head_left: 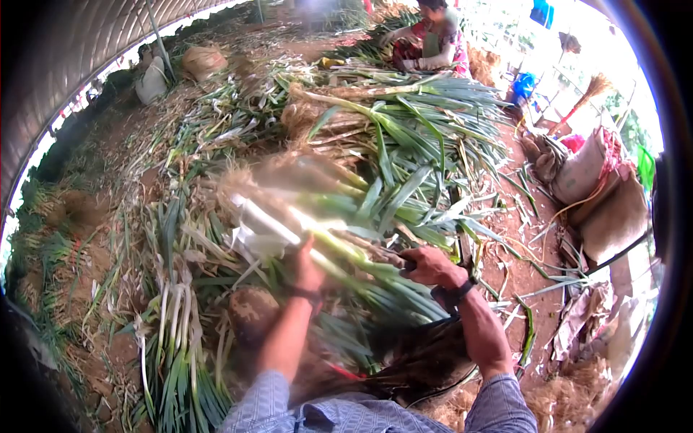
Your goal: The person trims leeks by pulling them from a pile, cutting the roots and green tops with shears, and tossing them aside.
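Left hand (309,268) gripping leek stalks (338,247); right hand (432,265) closed, hold unclear. Stalks could splay if left grip loosens, snagging far pile (449,108).

I have leeks (338,249) between left hand (309,270) and right hand (433,267), stick-like piece (377,252) running to right hand. Beyond, leek heap (451,108) on ground (511,249), person (437,43) behind it. Smaller leek pile (191,375) left of my left arm. Sacks (581,173) right of heap.
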Available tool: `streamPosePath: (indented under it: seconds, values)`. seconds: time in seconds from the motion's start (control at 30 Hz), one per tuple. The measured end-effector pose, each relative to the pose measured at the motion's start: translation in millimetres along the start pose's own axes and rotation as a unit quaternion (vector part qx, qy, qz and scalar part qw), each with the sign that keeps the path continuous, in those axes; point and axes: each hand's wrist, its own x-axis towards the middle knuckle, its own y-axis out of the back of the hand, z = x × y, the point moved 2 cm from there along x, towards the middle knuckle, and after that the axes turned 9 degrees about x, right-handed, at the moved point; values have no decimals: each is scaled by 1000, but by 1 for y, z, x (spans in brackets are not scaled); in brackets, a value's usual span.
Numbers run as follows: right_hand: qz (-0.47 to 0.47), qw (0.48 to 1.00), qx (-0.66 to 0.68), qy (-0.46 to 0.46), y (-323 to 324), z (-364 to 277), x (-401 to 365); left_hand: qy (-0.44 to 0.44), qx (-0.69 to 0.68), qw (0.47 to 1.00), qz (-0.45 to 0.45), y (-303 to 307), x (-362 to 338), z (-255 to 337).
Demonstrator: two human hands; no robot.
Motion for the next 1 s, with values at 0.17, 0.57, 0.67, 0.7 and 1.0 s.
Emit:
streamPosePath:
  seconds: [0.17,0.57,0.67,0.7,1.0]
  values:
    - [41,996,6,83,-21,-1,25,21,5,1000,-11,4,-6,-8]
    - [88,987,-5,136,-37,-42,63,11,132,991,-33,3,-26,-17]
    - [95,988,16,124,-34,-58,64,-30,160,985,-58,13,-23,-30]
    - [91,988,17,122,-31,-65,63,-46,179,980,-70,10,-26,-30]
    - [94,988,23,119,-24,-94,70,16,-6,997,-75,4,-23,-60]
